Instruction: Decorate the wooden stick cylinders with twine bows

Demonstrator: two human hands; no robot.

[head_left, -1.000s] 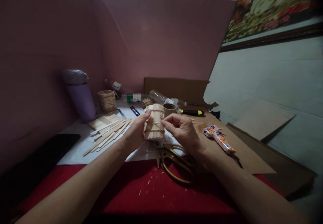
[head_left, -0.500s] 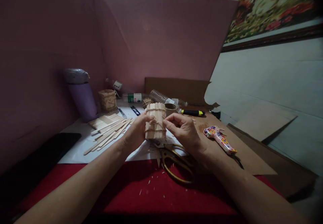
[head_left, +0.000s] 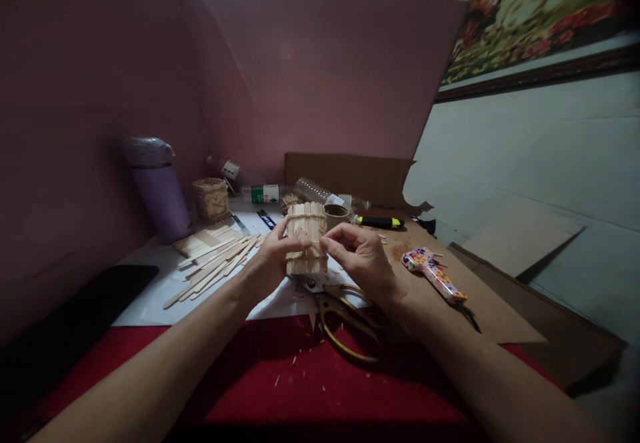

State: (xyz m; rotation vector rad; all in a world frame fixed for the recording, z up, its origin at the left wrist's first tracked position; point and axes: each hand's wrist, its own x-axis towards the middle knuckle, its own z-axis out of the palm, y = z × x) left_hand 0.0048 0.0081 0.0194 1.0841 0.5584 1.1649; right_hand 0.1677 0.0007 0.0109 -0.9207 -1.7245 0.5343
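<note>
A small cup made of craft sticks [head_left: 313, 220], bound with cord-like bands near its top and bottom, stands upright in my grasp. My left hand [head_left: 277, 253] wraps its left side, the thumb lying across the front. On the other side my right hand [head_left: 360, 253] is pinched, thumb and forefinger against the cup's right edge; whatever small thing is between the fingertips is too small to make out. Just below the cup lie scissors with gold-coloured handles [head_left: 350, 350]. Loose craft sticks [head_left: 215, 270] are spread left of my left hand.
A purple tumbler [head_left: 161, 196] and a second stick-covered cup [head_left: 212, 200] stand at the back left. Plastic bottles [head_left: 320, 193], a tape roll [head_left: 337, 212] and a yellow-black cutter [head_left: 379, 222] lie behind. At right rests a flower-patterned glue gun [head_left: 435, 275] on cardboard.
My left thumb has slid lower and further across the cup's front. The right hand keeps its pinch at the right edge. The whole view has shifted very slightly.
</note>
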